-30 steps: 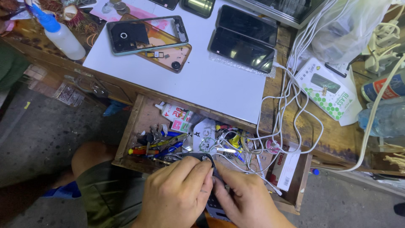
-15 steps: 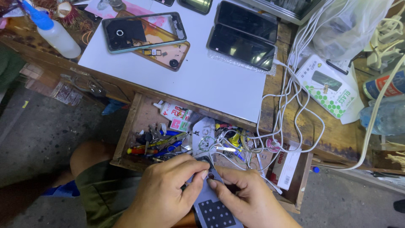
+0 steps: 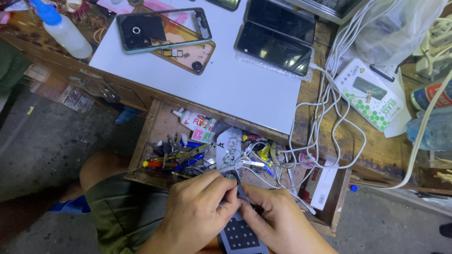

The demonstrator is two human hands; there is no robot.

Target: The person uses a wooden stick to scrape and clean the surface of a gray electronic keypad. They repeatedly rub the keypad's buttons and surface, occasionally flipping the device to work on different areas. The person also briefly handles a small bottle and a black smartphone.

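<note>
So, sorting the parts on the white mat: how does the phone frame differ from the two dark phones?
The phone frame is an open shell showing its insides; the two dark phones show whole, glossy black faces. The frame lies alone, overlapping a peach-coloured back cover; the phones lie side by side. All rest flat on the white mat.

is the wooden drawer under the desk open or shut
Open: the wooden drawer is pulled out, its tools and cables exposed above both hands.

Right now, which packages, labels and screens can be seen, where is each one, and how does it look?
Glue tube: back of the open drawer, white with red label.
White box: drawer's right end, red side.
Screen protector package: table right of cables, white with green hexagons.
Two phone screens: white mat, top right, black and dark.
Grey perforated plate: between left hand and right hand.
</note>
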